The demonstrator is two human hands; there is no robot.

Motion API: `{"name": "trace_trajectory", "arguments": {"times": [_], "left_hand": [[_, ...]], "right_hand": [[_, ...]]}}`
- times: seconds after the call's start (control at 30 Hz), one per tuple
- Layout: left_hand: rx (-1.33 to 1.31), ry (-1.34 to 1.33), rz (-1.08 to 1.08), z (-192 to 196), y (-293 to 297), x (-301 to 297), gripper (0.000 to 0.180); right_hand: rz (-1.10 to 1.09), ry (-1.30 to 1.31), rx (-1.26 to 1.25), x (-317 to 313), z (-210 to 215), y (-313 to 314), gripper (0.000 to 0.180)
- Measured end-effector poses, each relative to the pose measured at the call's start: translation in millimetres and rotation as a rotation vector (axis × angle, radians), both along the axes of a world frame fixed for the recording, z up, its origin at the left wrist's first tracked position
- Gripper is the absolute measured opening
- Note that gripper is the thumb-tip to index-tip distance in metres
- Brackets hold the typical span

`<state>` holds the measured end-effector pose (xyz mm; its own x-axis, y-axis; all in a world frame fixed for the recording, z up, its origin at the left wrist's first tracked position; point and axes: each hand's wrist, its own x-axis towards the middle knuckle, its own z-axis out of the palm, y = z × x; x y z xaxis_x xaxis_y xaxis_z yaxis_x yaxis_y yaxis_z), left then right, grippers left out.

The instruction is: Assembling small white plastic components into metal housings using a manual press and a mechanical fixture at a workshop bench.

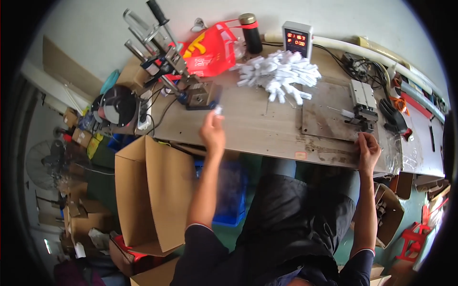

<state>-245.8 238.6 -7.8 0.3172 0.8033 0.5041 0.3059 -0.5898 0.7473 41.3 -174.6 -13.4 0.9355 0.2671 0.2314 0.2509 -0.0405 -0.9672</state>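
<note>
My left hand is raised over the front of the workbench, its fingertips pinched on a small white piece, slightly blurred. Just beyond it stands a lever hand press with a metal block at its base. On the right, my right hand is at the bench's front edge, thumb and fingers pressed together; what they hold, if anything, is too small to make out. Close above those fingers is a small metal fixture, with another white piece at its left side. A heap of similar white pieces lies mid-bench.
Behind the heap stand a display box with red digits and a dark flask beside a red bag. A metal plate lies under the fixture. Below the bench are an open cardboard box and a blue crate.
</note>
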Motion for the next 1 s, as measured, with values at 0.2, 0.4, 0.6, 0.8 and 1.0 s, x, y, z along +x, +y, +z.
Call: {"name": "trace_trajectory", "arguments": {"times": [0.2,0.4,0.6,0.8,1.0], "left_hand": [[-0.101,-0.04,0.074,0.6,93.5,-34.3,0.019],[-0.133,-0.068,0.041,11.1,120.1,-10.1,0.022],[-0.102,-0.045,0.049,24.4,122.5,5.2,0.023],[-0.049,0.009,0.103,32.7,121.4,13.5,0.023],[0.033,0.091,0.187,35.2,124.0,14.2,0.022]], "right_hand": [[0.146,-0.091,-0.039,-36.7,57.4,101.1,0.015],[0.469,-0.266,-0.153,-62.6,128.9,237.8,0.019],[0.543,-0.499,-0.156,-69.0,189.0,325.6,0.02],[0.549,-0.786,-0.078,-75.5,221.3,397.8,0.034],[0.52,-0.927,0.108,-116.6,296.8,459.5,0.036]]}}
